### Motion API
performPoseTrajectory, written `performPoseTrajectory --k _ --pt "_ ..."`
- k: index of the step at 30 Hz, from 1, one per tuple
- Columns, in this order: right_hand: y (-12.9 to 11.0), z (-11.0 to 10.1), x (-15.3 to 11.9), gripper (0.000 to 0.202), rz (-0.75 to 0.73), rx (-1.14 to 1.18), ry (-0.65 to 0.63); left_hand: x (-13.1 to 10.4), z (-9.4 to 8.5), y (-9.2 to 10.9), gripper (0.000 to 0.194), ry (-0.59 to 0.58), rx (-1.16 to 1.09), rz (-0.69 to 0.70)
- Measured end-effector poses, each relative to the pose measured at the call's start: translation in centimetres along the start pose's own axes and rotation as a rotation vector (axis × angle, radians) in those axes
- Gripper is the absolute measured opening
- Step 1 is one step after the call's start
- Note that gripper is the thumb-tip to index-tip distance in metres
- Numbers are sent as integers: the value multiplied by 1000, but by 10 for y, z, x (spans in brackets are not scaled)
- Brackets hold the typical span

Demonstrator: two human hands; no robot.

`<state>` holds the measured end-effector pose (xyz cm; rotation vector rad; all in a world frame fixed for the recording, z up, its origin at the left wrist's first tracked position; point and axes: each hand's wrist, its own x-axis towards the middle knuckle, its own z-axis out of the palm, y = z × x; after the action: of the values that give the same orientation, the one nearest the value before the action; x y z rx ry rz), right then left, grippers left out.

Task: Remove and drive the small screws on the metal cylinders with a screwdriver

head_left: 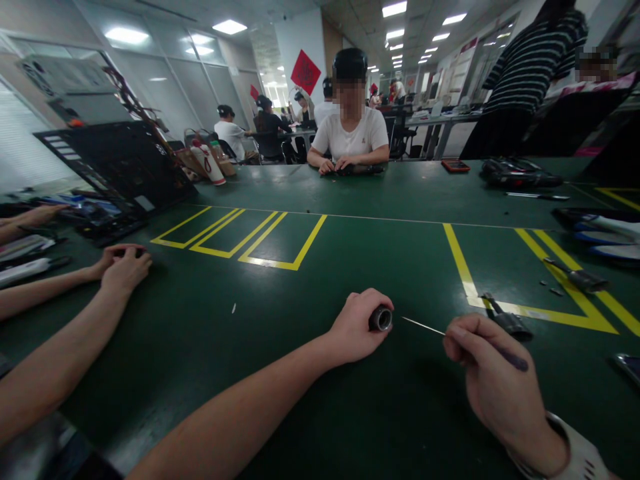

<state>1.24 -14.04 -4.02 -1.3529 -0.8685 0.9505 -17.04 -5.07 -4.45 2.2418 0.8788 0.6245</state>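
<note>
Tabletop (360, 253): green, yellow-taped; lit office (300, 30) at top. Center: left hand (356, 328) grasps one cylinder (383, 319). Lower right: right hand (500, 377) grips one pointed tool (425, 325). Right: two dark fittings (511, 324).

The left grip (357, 330) partly hides the cylinder (375, 320), right grip (500, 380) the tool (425, 326).

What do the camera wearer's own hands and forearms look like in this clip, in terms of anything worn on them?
The left hand has no glove, and no sleeve or band shows along its forearm. The right hand is ungloved too; at its wrist sits a pale band with small dark oval holes.
</note>
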Motion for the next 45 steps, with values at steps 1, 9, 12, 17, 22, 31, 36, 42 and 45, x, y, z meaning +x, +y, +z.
performPoseTrajectory --k 1,9,12,17,22,31,36,42,45 --pt "-1 1 -1 14 -6 57 -11 0 0 -1 26 31 -27 -26" --pt "-4 4 -7 20 -142 198 -215 2 0 -1 22 67 -18 65" --pt "-1 3 -9 20 -161 10 -273 0 0 3 20 22 14 60" --pt "-6 7 -15 26 -238 -278 -299 -2 6 0 11 10 66 76" --pt "-10 8 -13 27 -97 -184 -334 -2 6 -2 9 -38 115 94" --pt "-11 14 1 18 395 355 -220 -1 5 -1 9 -25 128 132" --pt "-5 7 -4 18 151 183 -188 -1 5 -1 8 -9 149 102" --pt "-5 7 -4 22 102 82 -285 -2 5 2 8 -78 215 130" --pt "-8 9 0 19 258 202 -247 -2 5 4 9 -87 208 113"
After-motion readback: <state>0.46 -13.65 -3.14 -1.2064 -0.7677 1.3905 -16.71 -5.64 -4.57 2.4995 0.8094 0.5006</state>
